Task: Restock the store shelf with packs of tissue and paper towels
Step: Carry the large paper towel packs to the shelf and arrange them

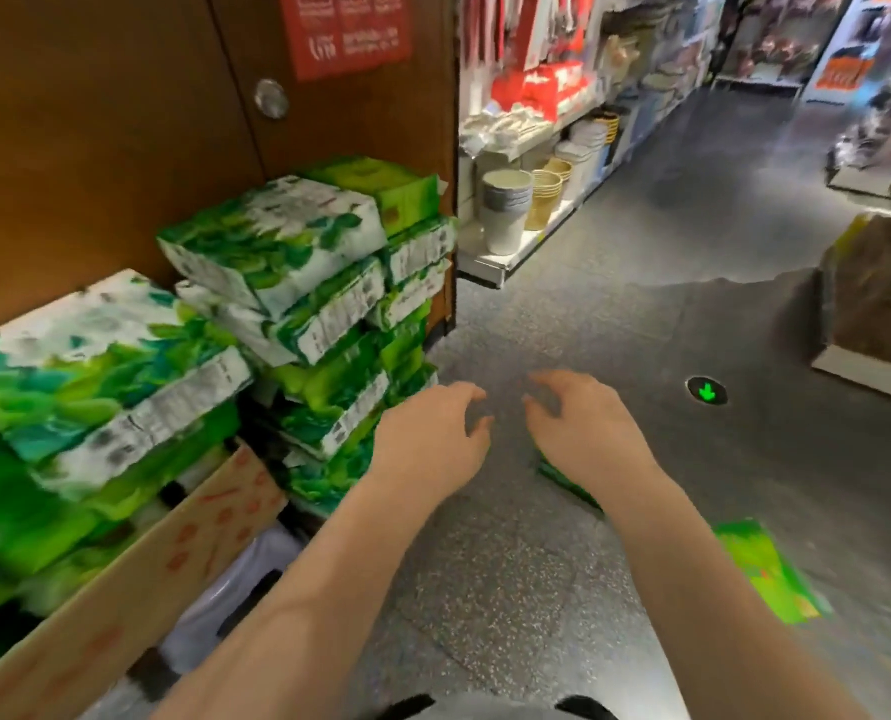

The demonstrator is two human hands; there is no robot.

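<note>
Green-and-white tissue packs (277,241) are stacked in leaning piles against a brown wooden panel at the left. More packs (85,366) fill a cardboard box (183,553) at the lower left. My left hand (433,433) hovers over the floor just right of the stack, fingers loosely curled, holding nothing. My right hand (583,423) hovers beside it, also empty, fingers loosely curled. A green pack (568,480) lies on the floor partly hidden under my right wrist. Another green pack (765,574) lies flat on the floor further right.
Grey speckled floor (641,314) runs up the aisle. A low shelf (511,262) with stacked paper cups and red packs lines the aisle's left side. Brown goods (874,293) sit on a low platform at the right. A green arrow marker (707,391) is set in the floor.
</note>
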